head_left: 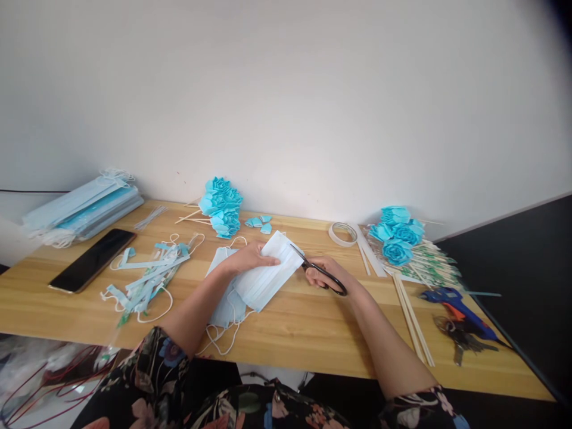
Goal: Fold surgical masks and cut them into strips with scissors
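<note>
A pale blue face mask (268, 283) is pinched in my left hand (251, 257), thumb on its front, tilted above the table. My right hand (322, 273) is wrapped round black-handled scissors (336, 285), whose blades meet the mask's upper right edge. Under the held mask lies another face mask (221, 307), partly hidden, with white ear loops trailing toward the front. To the left is a heap of cut mask strips and loops (156, 277). Small blue cut pieces (258, 223) lie behind my left hand.
Stacked masks (89, 208) and a phone (92, 262) lie at left. Blue fabric flowers (221, 205) stand behind; more flowers (397, 235) lie right, near a tape roll (342, 234). Wooden sticks (409, 316), a blue glue gun (465, 313) and keys (462, 339) are at right.
</note>
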`<state>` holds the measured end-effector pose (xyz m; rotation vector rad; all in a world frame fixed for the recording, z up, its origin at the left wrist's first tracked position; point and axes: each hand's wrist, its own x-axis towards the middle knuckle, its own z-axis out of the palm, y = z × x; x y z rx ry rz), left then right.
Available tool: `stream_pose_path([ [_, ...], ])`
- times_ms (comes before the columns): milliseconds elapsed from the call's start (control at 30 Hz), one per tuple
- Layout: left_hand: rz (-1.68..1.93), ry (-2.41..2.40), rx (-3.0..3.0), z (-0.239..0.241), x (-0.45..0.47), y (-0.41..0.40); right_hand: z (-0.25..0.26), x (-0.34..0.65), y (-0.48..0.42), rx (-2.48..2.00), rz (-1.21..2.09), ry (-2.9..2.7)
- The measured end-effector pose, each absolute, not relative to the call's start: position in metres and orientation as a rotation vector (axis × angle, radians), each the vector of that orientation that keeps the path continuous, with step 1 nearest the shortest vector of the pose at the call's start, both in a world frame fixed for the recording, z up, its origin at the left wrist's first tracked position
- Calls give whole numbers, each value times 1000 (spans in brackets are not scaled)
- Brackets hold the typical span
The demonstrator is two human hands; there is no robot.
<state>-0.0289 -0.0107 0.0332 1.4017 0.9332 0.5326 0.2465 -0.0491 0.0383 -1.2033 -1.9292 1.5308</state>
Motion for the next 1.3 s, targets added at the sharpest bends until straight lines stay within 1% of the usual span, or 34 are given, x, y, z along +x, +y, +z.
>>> stream_pose_path([
  [833, 514, 951, 1416, 38, -29, -13, 34, 244, -46, -1313, 1561, -1804],
  [1067, 512, 943, 1423, 39, -29, -13, 36, 243, -47, -1361, 1518, -1813],
  [1300, 531, 980, 1394, 34, -29, -13, 42, 241, -48, -1273, 1503, -1871],
])
